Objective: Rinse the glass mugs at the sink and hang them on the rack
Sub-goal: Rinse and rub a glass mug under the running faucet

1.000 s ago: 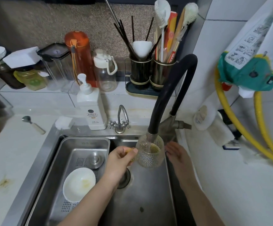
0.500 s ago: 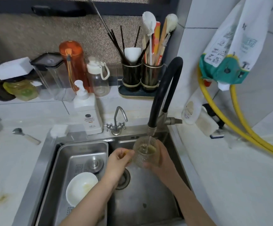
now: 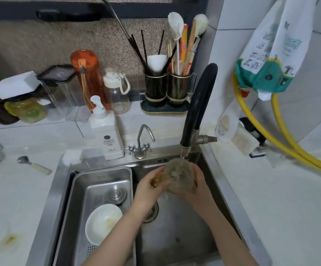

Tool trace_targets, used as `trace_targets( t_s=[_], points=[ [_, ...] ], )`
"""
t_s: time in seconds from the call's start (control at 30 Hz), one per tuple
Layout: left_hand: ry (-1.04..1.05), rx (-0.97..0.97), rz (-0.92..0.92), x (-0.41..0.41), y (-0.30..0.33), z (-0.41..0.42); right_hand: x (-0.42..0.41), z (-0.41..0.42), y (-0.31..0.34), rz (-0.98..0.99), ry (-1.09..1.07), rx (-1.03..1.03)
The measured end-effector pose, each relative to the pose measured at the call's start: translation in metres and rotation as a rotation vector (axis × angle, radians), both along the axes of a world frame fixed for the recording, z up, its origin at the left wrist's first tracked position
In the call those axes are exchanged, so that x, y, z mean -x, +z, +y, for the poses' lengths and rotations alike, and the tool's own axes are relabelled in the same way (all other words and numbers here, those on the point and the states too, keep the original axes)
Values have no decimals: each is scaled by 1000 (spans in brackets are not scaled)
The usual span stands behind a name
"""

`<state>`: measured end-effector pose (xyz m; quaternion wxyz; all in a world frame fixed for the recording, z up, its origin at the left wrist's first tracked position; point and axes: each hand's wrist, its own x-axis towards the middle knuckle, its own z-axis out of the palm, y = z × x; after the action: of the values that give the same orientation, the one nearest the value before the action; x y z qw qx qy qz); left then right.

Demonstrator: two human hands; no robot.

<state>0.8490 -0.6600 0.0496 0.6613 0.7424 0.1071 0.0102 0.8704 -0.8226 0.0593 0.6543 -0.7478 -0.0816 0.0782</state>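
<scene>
— White tile and pale countertop (image 3: pixel 271 208) wrap the whole corner, with a steel sink (image 3: pixel 175 237) sunk into it. What sits around the basin?

— Largest first: a steel drain tray (image 3: pixel 100 181) fills the sink's left half, a white bowl (image 3: pixel 102 225) lying in it, probably parked there to keep the right half free for rinsing. Behind, on the ledge, stand an orange bottle (image 3: pixel 86 77), a soap dispenser (image 3: pixel 106 133) and two dark utensil holders (image 3: pixel 167 89), all within reach of the tap. A yellow hose (image 3: pixel 282 148) loops down the right wall.

— And the water?

— The black flexible faucet (image 3: pixel 198 108) arches over the right half and its nozzle ends just above the glass mug (image 3: pixel 179 175), so the stream lands straight on it. The mug is held over the drain, directly under the spout, seemingly tipped so water runs over its textured wall.

— How do the hands have it?

— The left hand (image 3: pixel 150 189) pinches the amber handle on the mug's left side, fingers curled round it. The right hand (image 3: pixel 196 187) cups the body from the right and below, fingers wrapped against the glass, likely to steady or turn it while rubbing.

— Any rack?

— None that I can make out, so hanging looks like a later step; this mug is mid-rinse.
</scene>
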Motion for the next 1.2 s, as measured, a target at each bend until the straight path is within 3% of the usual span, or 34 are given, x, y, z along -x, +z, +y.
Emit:
trace_targets(
  t_s=[0.13,0.33,0.47,0.7,0.83,0.97,1.2],
  points=[
    [-62,-60,9,4,-6,-11,13,-6,-12,122,-49,-90],
    [37,-92,33,11,-16,6,13,4,-14,92,-1,123],
    [-31,-81,14,5,-10,-8,7,-7,-19,104,-18,184],
    [95,-86,142,4,-25,-2,1,1,-30,152,-59,226],
    [139,19,229,-3,-18,-13,-6,4,-33,153,-103,314],
    [196,75,312,-7,-16,-15,-5,2,-33,191,-9,276],
    [180,130,290,-7,-13,-16,-20,16,-29,313,-114,151]
  ],
)
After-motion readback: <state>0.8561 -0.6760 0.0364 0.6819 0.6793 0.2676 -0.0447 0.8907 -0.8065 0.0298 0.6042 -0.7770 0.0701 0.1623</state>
